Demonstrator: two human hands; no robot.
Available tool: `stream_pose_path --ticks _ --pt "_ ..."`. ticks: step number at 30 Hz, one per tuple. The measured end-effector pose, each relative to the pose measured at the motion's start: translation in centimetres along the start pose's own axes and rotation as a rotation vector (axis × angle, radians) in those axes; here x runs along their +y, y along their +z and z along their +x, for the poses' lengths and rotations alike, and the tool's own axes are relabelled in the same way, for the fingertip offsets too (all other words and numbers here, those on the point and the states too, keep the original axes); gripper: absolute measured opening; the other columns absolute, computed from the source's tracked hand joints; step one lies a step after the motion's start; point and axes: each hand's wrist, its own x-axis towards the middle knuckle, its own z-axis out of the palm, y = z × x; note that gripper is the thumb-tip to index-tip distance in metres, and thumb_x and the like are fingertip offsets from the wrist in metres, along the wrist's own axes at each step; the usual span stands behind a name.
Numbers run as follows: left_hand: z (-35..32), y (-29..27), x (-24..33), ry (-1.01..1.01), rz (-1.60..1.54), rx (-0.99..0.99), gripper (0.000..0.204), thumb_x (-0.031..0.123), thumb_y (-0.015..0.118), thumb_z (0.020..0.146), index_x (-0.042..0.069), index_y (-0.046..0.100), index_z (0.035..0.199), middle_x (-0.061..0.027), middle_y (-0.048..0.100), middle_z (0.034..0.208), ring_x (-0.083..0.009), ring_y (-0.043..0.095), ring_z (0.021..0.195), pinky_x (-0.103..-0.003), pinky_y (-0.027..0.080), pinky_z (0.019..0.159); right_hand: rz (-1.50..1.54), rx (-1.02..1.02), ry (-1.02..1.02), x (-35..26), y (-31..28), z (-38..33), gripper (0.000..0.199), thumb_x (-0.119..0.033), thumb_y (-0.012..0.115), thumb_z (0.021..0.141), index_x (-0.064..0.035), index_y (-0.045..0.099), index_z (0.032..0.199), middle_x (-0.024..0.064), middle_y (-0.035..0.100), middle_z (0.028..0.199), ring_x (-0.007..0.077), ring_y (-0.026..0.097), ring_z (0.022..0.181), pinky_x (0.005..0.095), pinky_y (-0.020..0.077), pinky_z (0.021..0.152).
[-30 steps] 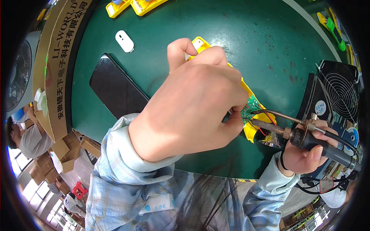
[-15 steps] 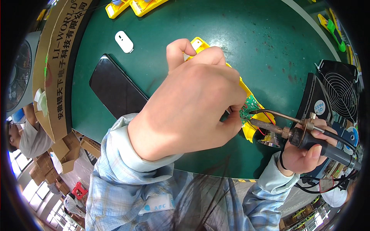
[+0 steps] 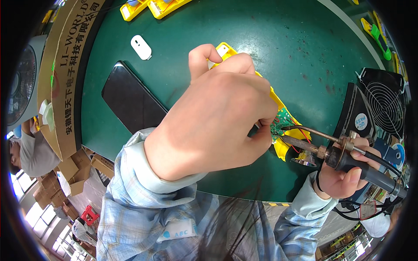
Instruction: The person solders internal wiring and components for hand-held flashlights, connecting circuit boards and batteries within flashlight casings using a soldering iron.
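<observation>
My left hand (image 3: 213,119) lies over a long yellow plastic housing (image 3: 278,100), hiding much of it. Its thumb and forefinger are pinched together at the edge of a small green circuit board (image 3: 284,118); whatever is between them is hidden. On the right, my right hand (image 3: 342,182) grips a soldering iron (image 3: 357,167) with a thin bent metal tube clamped along it. The iron's tip and the tube's end meet at the board. Red wires (image 3: 305,135) run from the board, and a shiny metal reflector cup (image 3: 305,159) sits beside the housing's near end.
A black phone (image 3: 133,98) and a white oval device (image 3: 141,47) lie on the green table (image 3: 278,35). A cardboard box (image 3: 65,82) borders the left side. More yellow housings (image 3: 163,8) lie at the back. A black fan unit (image 3: 383,102) stands right, near a green-handled tool (image 3: 378,38).
The soldering iron and my right hand have shifted very slightly, with the tip still at the board. My left hand keeps its pinch in nearly the same place.
</observation>
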Motion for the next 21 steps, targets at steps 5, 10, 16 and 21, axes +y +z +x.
stream_pose_path --ticks 5,10,16,21 --pt "-0.01 0.05 -0.06 0.005 -0.002 0.006 0.012 0.004 0.061 0.051 0.012 0.052 0.053 0.0054 0.042 0.054 -0.0136 0.041 0.065 -0.035 0.020 0.067 0.015 0.020 -0.018 0.11 0.15 -0.07 0.036 -0.032 0.057 0.072 0.0006 0.042 0.074 0.0068 0.041 0.072 0.0174 0.045 0.050 0.0268 0.0322 0.044" --pt "0.00 0.18 -0.07 -0.002 -0.013 0.015 0.013 0.004 0.061 0.051 0.012 0.051 0.052 0.0056 0.041 0.053 -0.0135 0.041 0.064 -0.034 0.020 0.067 0.004 0.010 -0.041 0.22 0.20 0.03 0.035 -0.031 0.056 0.072 0.0007 0.041 0.073 0.0072 0.041 0.072 0.0178 0.044 0.048 0.0272 0.0321 0.043" --pt "0.11 -0.01 -0.04 -0.008 -0.017 0.009 0.012 0.004 0.060 0.052 0.012 0.051 0.052 0.0059 0.041 0.053 -0.0131 0.041 0.064 -0.034 0.020 0.066 0.010 0.010 -0.119 0.49 0.02 -0.29 0.037 -0.033 0.055 0.073 0.0008 0.040 0.072 0.0072 0.039 0.073 0.0183 0.044 0.048 0.0287 0.0333 0.042" --pt "0.03 0.02 -0.07 -0.004 -0.020 0.013 0.012 0.004 0.060 0.052 0.012 0.051 0.052 0.0059 0.041 0.052 -0.0128 0.041 0.064 -0.033 0.020 0.066 -0.028 0.019 -0.084 0.07 0.28 -0.38 0.038 -0.034 0.056 0.073 0.0012 0.040 0.072 0.0075 0.039 0.074 0.0186 0.044 0.048 0.0290 0.0335 0.041"
